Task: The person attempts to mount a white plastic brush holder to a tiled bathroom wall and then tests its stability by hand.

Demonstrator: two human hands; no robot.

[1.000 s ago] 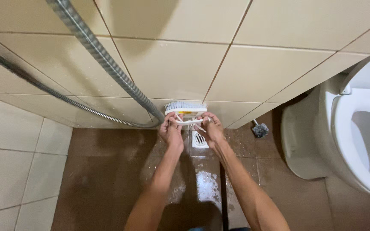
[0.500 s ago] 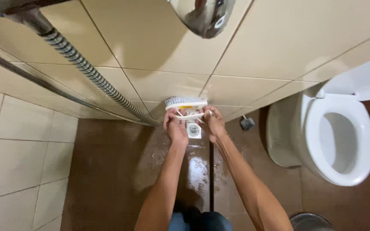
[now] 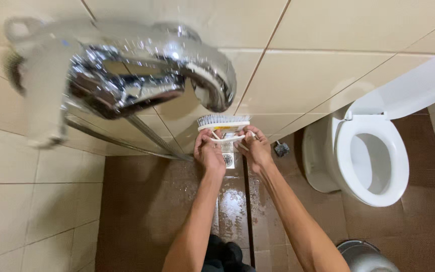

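Observation:
A white scrub brush [image 3: 223, 126] with pale bristles pointing at the beige tiled wall [image 3: 328, 70] is held in both hands. My left hand [image 3: 208, 152] grips its left end and my right hand [image 3: 256, 149] grips its right end. The bristles sit close to the wall just above the wet brown floor [image 3: 142, 201]. Below the hands a small square floor drain [image 3: 228, 160] shows between them.
A chrome shower tap [image 3: 142, 75] looms large and blurred at upper left, with a metal hose [image 3: 152, 138] running down from it. A white toilet [image 3: 373, 151] with raised lid stands at right. A metal bin [image 3: 363, 257] sits at the bottom right. A small dark object [image 3: 281, 148] lies by the toilet base.
The view has tilted up and moved back, bringing the chrome tap into the upper left. Both hands still hold the brush at the wall.

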